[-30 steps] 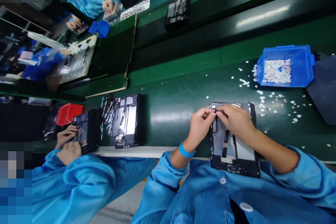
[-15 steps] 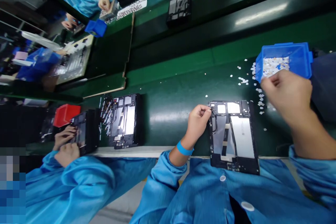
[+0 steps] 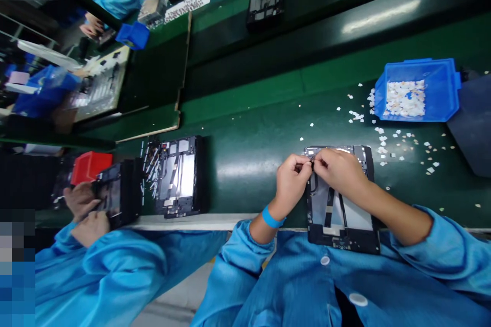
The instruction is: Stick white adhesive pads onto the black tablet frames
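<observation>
Table (image 3: 264, 127): glossy green top, pale strip (image 3: 215, 222) along the near edge.
Dark band (image 3: 318, 38): lengthwise, toward the table's far edge.
Light: long white streak (image 3: 379, 16) on the band, softer sheen (image 3: 240, 163) mid-table.
Floor (image 3: 182, 288): pale grey, below the near edge.

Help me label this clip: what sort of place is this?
Probably an electronics factory or workshop: matching blue coats, a long green bench with opened flat devices, and a blue bin of small white pieces.

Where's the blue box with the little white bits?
The blue box is at the head view's right, on the green table beyond the right hand, white bits scattered nearby.
</observation>
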Tool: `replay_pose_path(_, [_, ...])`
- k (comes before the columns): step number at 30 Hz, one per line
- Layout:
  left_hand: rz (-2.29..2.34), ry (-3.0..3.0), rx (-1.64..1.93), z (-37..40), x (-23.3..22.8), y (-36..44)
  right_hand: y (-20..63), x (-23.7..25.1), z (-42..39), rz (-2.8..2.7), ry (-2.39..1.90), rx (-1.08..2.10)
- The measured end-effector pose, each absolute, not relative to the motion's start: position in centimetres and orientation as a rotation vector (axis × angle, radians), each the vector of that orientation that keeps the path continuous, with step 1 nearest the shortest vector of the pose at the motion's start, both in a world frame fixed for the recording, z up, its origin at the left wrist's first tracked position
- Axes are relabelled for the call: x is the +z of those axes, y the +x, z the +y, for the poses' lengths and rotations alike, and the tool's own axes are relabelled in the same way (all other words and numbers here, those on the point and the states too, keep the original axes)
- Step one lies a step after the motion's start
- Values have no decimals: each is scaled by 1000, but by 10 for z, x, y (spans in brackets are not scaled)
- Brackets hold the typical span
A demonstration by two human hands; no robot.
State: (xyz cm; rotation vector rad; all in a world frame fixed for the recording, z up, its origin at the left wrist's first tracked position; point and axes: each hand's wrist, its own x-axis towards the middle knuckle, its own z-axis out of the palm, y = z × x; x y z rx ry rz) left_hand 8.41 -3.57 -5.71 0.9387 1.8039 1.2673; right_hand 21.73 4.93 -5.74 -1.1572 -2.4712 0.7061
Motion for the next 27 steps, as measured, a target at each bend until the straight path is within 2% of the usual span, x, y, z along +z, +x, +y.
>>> replay_pose_path(4, [1745,854,1273,-33,-56,83,237,-39,74,-2331,-1212,746])
replay_pose_path(9, [1689,731,1266,-30,-55,79,284,-15,106,-2086,-1478,680])
replay_pose_path(15, [1700,744,1293,-30,-56,81,257,-39,65,-2424,-1126,760])
replay_pose_path(20, [1706,759,1288,-32,-60,81,223,-61,43,-2434,-1119,653])
replay_pose_path(27, [1705,764,1286,-31,-60,80,229,-46,66,-2334,-1116,841])
